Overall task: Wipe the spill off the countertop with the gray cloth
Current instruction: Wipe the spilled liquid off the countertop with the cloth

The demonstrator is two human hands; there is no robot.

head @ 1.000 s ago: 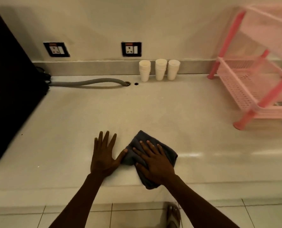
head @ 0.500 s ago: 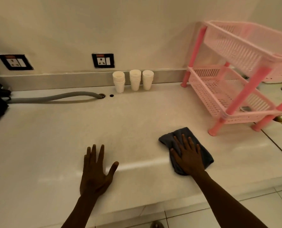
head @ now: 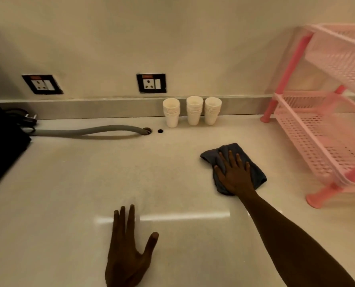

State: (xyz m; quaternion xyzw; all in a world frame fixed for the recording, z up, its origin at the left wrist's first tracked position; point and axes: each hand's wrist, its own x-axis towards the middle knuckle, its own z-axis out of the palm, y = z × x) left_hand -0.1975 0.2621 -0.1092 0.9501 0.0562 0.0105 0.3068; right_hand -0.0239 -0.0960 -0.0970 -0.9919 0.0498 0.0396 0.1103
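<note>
The gray cloth (head: 257,172) lies crumpled on the pale countertop (head: 89,183), right of centre. My right hand (head: 234,175) presses flat on top of it with fingers spread, arm stretched forward. My left hand (head: 128,251) rests flat on the bare countertop near the front edge, fingers apart, holding nothing. No spill is clearly visible; only a bright streak of reflected light (head: 182,217) crosses the surface between my hands.
A pink two-tier plastic rack (head: 325,137) stands at the right, close to the cloth. Three stacks of white cups (head: 193,110) line the back wall. A gray hose (head: 89,131) runs into a hole. A black appliance (head: 2,146) sits at the left.
My right hand has pushed the cloth from beside my left hand to the right and then farther back on the counter. My left hand stayed flat near the front edge.
</note>
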